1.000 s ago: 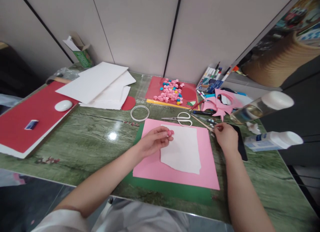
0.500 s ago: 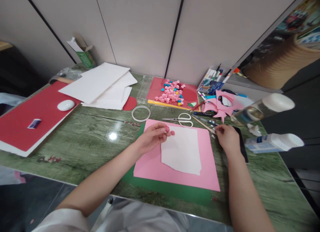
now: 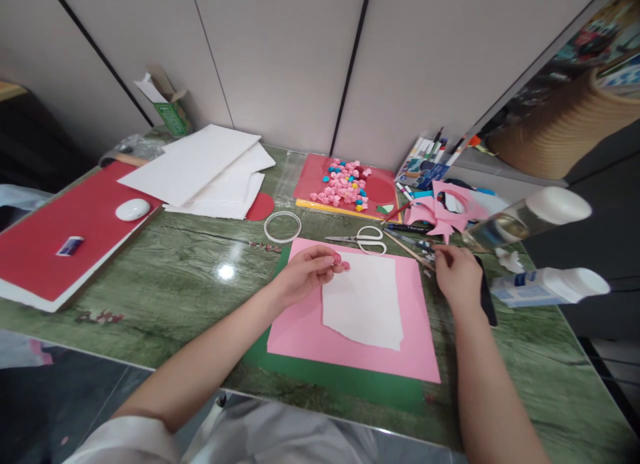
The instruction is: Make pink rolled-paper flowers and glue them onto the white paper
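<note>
Two bare hands (image 3: 307, 274) work over a green table (image 3: 200, 271). On the left, the hand pinches a small pink curl (image 3: 337, 258) between its thumb and fingers. The curl is above the top left corner of a white sheet (image 3: 363, 307), and one more pink bit (image 3: 346, 266) is just beside it. The white sheet lies on pink paper (image 3: 420, 344), with green paper (image 3: 345, 383) under that.

The right hand (image 3: 459, 274) is off to the side of the pink paper. Its fingers bend down near a thin wooden stick (image 3: 403, 245), and they hide what is under them, so I can't see if it holds anything. A flat black thing (image 3: 487, 297) peeks out beside this hand, and a white bottle (image 3: 547, 285) is to the right of that.

White-handled scissors (image 3: 371, 241) lie just past the pink paper, and a white ring (image 3: 283, 241) is to their left. Farther back, lots of little pink, blue and yellow pieces (image 3: 345, 184) sit in a pile on something red (image 3: 310, 174).
</note>
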The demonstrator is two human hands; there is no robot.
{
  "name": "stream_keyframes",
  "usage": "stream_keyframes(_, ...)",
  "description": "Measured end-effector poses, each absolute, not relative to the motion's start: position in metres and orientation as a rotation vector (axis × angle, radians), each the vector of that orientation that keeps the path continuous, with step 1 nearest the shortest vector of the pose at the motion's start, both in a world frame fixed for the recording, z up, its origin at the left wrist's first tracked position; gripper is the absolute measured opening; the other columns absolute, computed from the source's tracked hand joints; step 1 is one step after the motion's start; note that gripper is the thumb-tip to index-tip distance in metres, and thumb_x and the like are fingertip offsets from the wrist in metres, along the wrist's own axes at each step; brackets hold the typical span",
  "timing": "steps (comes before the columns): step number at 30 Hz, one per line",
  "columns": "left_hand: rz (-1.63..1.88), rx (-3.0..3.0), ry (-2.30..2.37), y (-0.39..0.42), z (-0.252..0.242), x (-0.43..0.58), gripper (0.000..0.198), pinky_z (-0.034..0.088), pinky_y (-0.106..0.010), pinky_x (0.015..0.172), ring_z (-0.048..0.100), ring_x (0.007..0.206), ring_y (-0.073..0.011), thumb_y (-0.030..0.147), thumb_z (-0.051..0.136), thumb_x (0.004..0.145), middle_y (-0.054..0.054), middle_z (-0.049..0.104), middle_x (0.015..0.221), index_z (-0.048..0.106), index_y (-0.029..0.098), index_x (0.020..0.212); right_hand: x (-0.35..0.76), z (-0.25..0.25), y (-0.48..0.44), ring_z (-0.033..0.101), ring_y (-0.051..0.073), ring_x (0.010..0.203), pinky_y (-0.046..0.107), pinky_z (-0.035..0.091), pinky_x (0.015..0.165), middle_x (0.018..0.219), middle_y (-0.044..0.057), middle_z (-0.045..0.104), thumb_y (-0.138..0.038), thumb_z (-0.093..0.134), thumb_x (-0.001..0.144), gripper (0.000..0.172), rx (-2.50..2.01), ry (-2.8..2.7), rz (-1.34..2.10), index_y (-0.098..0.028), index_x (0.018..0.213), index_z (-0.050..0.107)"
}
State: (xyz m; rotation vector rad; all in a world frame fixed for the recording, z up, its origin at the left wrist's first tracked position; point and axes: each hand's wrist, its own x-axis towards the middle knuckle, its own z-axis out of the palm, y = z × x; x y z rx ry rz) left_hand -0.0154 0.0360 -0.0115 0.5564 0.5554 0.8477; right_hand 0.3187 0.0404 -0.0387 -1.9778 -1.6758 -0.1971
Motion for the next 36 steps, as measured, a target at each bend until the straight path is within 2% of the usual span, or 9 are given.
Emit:
stream_keyframes(2,0.846,0.580,0.599,0.036,-0.014,-0.015,0.013,0.043,-0.014,0.060,0.063,0.074,-0.0098,0.018,0.068,0.069,-0.004,0.065,0.077,0.061,0.012,0.078,0.296,-0.029,0.036,0.052,0.017,0.067,0.030,0.040,0.067,0.075,0.005,0.058,-0.027,0.047,0.077,0.022,-1.903,-1.643,-0.124,-0.016,0.088,0.064)
stream_keyframes(5,0.830,0.628,0.647,0.036,-0.017,-0.012,0.017,0.042,-0.017,0.060,0.064,0.073,-0.0107,0.020,0.070,0.067,-0.004,0.066,0.081,0.060,0.013,0.079,0.251,-0.013,0.023,0.054,0.016,0.069,0.027,0.040,0.064,0.078,0.003,0.061,-0.030,0.050,0.079,0.017,-1.749,-1.686,0.165,-0.019,0.084,0.062)
stream_keyframes(10,0.791,0.807,0.806,0.029,-0.017,-0.004,0.024,0.041,-0.021,0.061,0.064,0.069,-0.0126,0.026,0.073,0.062,-0.004,0.066,0.081,0.059,0.014,0.078,0.193,0.009,-0.003,0.054,0.014,0.070,0.028,0.040,0.069,0.073,0.000,0.059,-0.028,0.052,0.080,0.011,-1.508,-1.851,0.460,-0.020,0.077,0.060)
stream_keyframes(17,0.767,1.047,0.930,0.021,-0.015,0.004,0.025,0.047,-0.028,0.066,0.063,0.065,-0.0139,0.029,0.072,0.062,-0.004,0.064,0.072,0.059,0.013,0.076,0.184,0.010,-0.013,0.054,0.015,0.070,0.030,0.038,0.071,0.072,0.000,0.059,-0.025,0.051,0.082,0.010,-1.490,-1.970,0.455,-0.021,0.078,0.058)
stream_keyframes(23,0.802,1.317,1.031,0.017,-0.019,0.005,0.021,0.047,-0.025,0.061,0.060,0.064,-0.0135,0.030,0.067,0.066,-0.003,0.064,0.071,0.061,0.016,0.080,0.178,0.005,-0.015,0.054,0.015,0.070,0.030,0.036,0.069,0.070,0.002,0.059,-0.024,0.049,0.081,0.012,-1.501,-2.092,0.415,-0.020,0.076,0.059)
stream_keyframes(36,0.806,1.474,1.055,0.011,-0.019,0.006,0.019,0.047,-0.023,0.060,0.059,0.065,-0.0123,0.024,0.064,0.068,-0.002,0.063,0.072,0.061,0.016,0.085,0.180,0.004,-0.014,0.053,0.014,0.068,0.029,0.033,0.068,0.069,0.000,0.058,-0.020,0.050,0.079,0.009,-1.495,-2.242,0.423,-0.019,0.075,0.058)
